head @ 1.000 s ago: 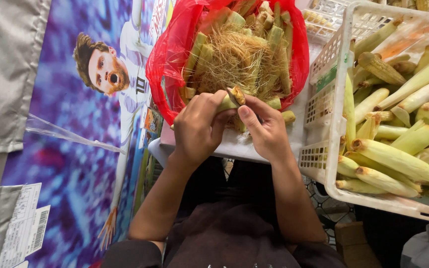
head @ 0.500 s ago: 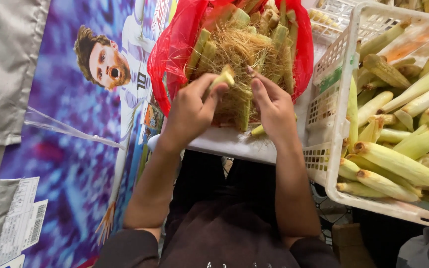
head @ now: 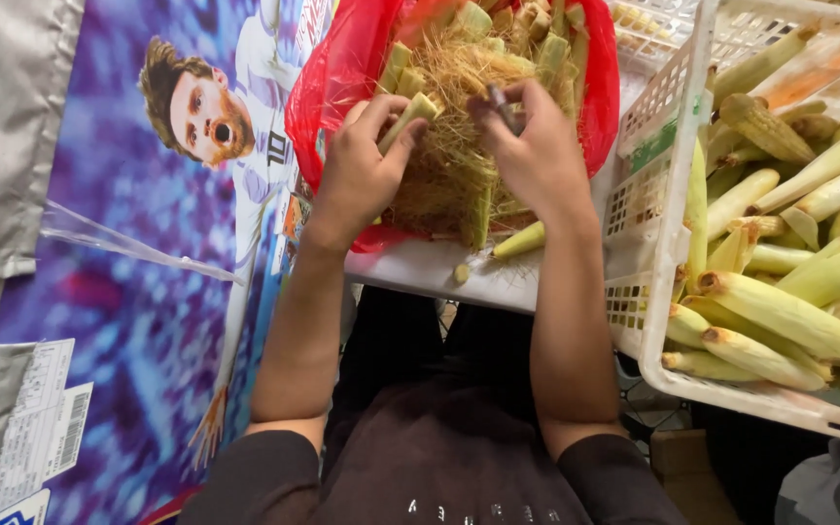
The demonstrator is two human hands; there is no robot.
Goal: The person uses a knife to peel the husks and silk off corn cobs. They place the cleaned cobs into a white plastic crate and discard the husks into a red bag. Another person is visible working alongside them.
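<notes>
**Both hands over the husk pile, a corn piece in the left, a dark tool in the right**

The left hand (head: 357, 170) has its grip closed on a short, pale green corn piece (head: 408, 115). Thumb and fingertips pinch its lower end, and the cut end sticks up and to the right, past the fingertips. Just right of it, the right hand (head: 535, 156) has its grip closed on a small dark tool (head: 504, 105), most likely a knife; only a short length shows above the fingers, so I cannot tell its kind for sure. The two grips sit close together but apart, with dry silk showing in the gap.

Right under both hands lies a heap of husks (head: 454, 165), straw-coloured silk mixed with cut green stubs, held in a red bag (head: 328, 78) whose edges rise to the left of the left grip and to the right of the right one. Below the grips, towards the body, a trimmed cob (head: 520, 240) and a small cut end (head: 460, 273) lie on the white counter (head: 420, 277).

Well right of the right grip stands a white basket (head: 668, 209) full of cobs (head: 780, 311) in pale green husk. Left of the left grip hangs a blue poster (head: 119, 292).
</notes>
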